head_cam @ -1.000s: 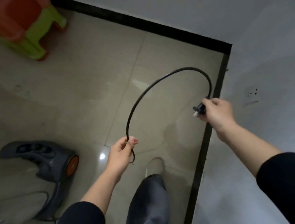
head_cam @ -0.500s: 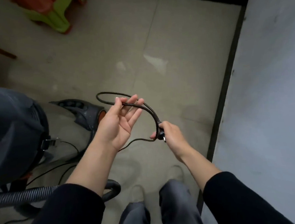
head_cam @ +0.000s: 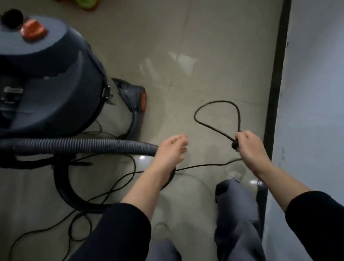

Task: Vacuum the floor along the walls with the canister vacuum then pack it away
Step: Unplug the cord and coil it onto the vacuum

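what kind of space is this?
Likely a sparse indoor room, perhaps a home: glossy tiled floor, white wall with black baseboard, canister vacuum whose power cord the right hand holds.

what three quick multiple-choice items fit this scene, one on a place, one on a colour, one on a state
1. Where does the canister vacuum stand?
A) on the person's left
B) on the person's right
C) between their feet

2. What colour are the two caps on its top?
A) green
B) orange
C) white

3. What is the right hand doing?
A) hanging open and empty
B) pressing a cap on the vacuum
C) gripping the looped power cord

Answers:
1 A, its dark body fills the left of the head view.
2 B, both caps show orange against the dark lid.
3 C, its fingers curl round the cord where the loop closes.
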